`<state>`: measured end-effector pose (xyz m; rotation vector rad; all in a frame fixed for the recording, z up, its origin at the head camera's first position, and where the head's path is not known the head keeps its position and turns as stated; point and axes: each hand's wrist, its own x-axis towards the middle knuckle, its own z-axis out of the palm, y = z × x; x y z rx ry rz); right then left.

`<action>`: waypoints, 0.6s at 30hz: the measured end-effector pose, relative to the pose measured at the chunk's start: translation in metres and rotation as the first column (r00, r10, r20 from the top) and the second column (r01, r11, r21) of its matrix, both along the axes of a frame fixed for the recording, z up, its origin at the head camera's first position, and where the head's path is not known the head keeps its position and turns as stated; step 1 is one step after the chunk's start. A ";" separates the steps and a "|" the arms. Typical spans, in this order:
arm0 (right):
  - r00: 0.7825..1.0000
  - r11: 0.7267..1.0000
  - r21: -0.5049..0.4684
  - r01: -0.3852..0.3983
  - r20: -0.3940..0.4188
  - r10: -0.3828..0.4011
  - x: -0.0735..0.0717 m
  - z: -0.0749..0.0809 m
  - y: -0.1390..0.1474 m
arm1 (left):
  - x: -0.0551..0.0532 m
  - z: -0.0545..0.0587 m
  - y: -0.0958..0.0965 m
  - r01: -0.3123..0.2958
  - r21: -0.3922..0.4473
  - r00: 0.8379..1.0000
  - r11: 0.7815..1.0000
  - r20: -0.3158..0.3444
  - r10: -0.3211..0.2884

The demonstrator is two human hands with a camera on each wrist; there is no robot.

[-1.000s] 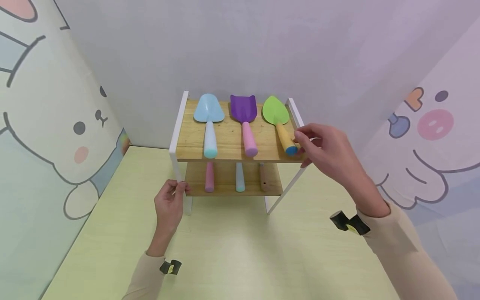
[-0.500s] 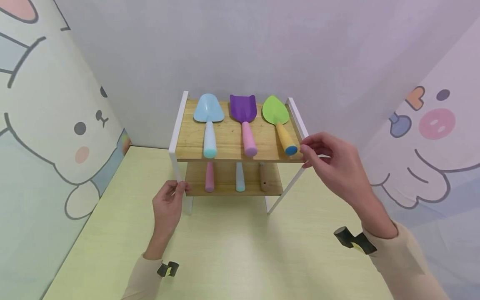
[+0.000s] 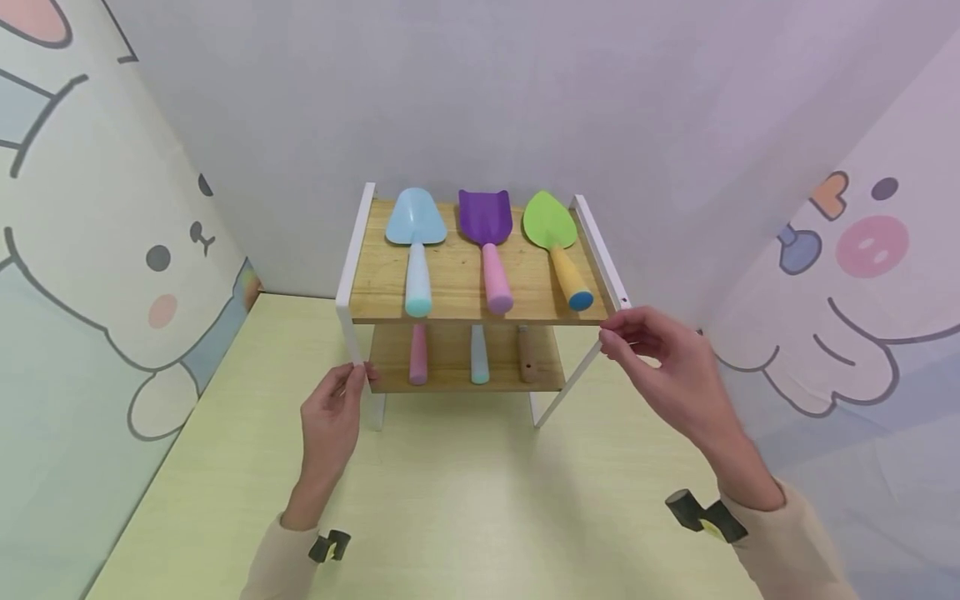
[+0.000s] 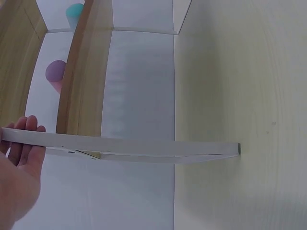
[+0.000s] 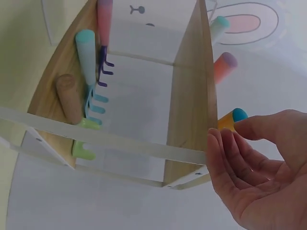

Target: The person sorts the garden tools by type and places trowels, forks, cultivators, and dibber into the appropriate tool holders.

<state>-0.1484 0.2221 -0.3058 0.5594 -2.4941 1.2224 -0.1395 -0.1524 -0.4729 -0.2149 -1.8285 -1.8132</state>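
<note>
A two-tier rack (image 3: pixel 465 292) with wooden shelves and a white frame stands in front of me. My left hand (image 3: pixel 330 425) grips its left front post (image 4: pixel 120 143), with the fingers behind and the thumb in front. My right hand (image 3: pixel 667 367) touches the top shelf's right front corner, its fingers loosely bent and the thumb apart from them in the right wrist view. Close by lies a green hand trowel (image 3: pixel 551 221) with a yellow handle (image 5: pixel 228 120). Left of it lie a purple shovel (image 3: pixel 486 218) with a pink handle and a light blue shovel (image 3: pixel 417 218).
On the lower shelf lie hand rakes: one with a pink handle (image 3: pixel 418 358), another in light blue (image 5: pixel 86 57). Beside them is a light green tool with a brown wooden handle (image 5: pixel 68 96). The rack stands on a pale table (image 3: pixel 465 500) between cartoon-printed walls (image 3: pixel 862 292).
My right hand has moved away from the yellow handle, down and right to the shelf's front corner. My left hand stays at the post, its wrist slightly lower. The shovels stay in place.
</note>
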 end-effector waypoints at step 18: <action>1.000 0.993 -0.120 0.010 0.027 -0.007 0.010 -0.068 0.022 | 0.009 -0.006 -0.010 -0.171 -0.316 0.984 0.933 -0.107 0.145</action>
